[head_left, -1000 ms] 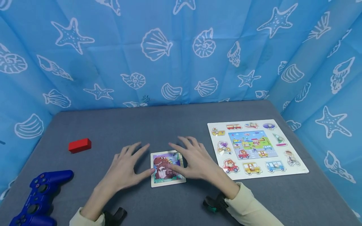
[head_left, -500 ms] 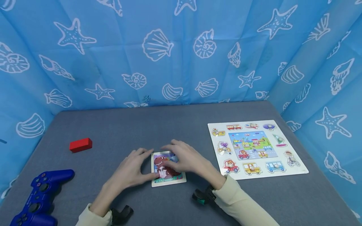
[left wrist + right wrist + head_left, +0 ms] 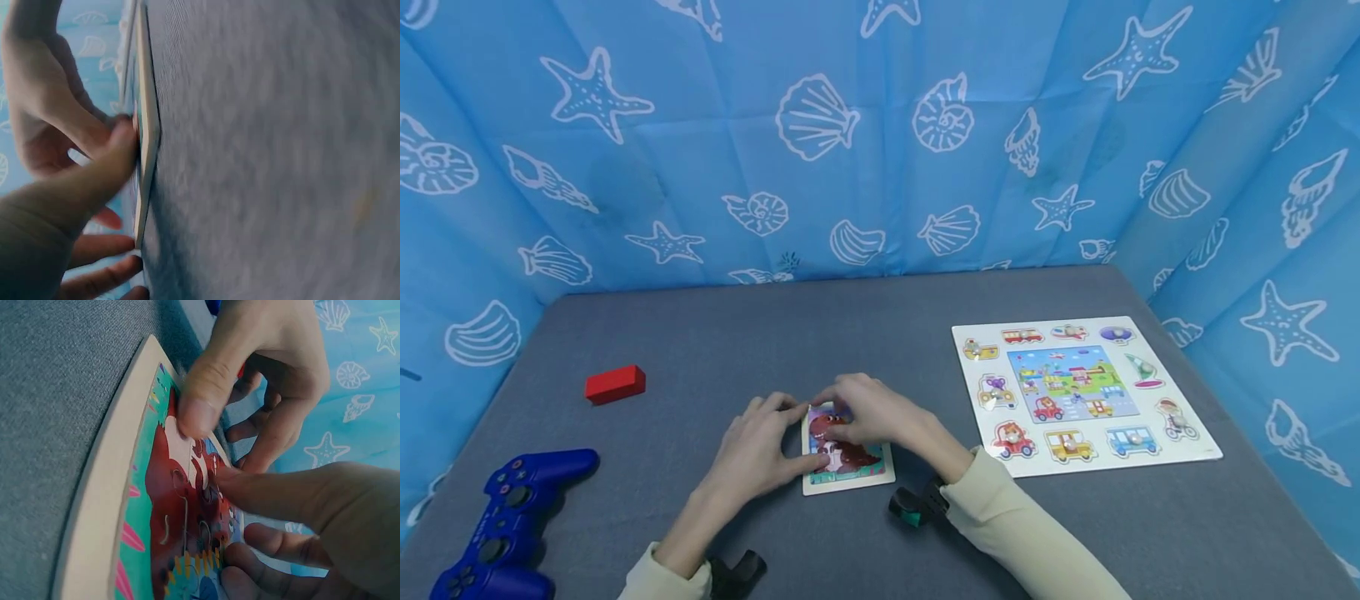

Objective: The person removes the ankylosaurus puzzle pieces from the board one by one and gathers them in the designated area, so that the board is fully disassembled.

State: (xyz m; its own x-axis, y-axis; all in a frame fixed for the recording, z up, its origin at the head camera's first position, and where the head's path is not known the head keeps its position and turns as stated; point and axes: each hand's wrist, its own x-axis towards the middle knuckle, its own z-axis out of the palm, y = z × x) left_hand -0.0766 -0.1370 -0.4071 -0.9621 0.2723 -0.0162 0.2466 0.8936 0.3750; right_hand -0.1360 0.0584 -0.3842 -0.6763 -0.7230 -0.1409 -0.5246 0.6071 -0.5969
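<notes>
A small wood-framed jigsaw puzzle (image 3: 850, 471) with a red dinosaur picture lies flat on the grey table. My left hand (image 3: 748, 450) is at its left side, thumb touching the picture face and fingers spread along the left edge and back corner. Over the puzzle's back part reaches my right hand (image 3: 872, 412), its thumb resting on the dinosaur and its fingers near the back left corner. In the right wrist view both thumbs meet the picture of the puzzle (image 3: 165, 506), and cut lines between pieces show. My right hand hides the puzzle's upper right part.
A white peg puzzle board (image 3: 1172, 442) with several vehicle pieces lies to the right. On the left are a red block (image 3: 615, 385) and a blue game controller (image 3: 512, 521). A blue shell-print curtain (image 3: 880, 167) borders the table's back and sides.
Both hands have come down onto the puzzle from a spread pose above and beside it. The right hand has shifted left across the picture, and the left hand has moved slightly right.
</notes>
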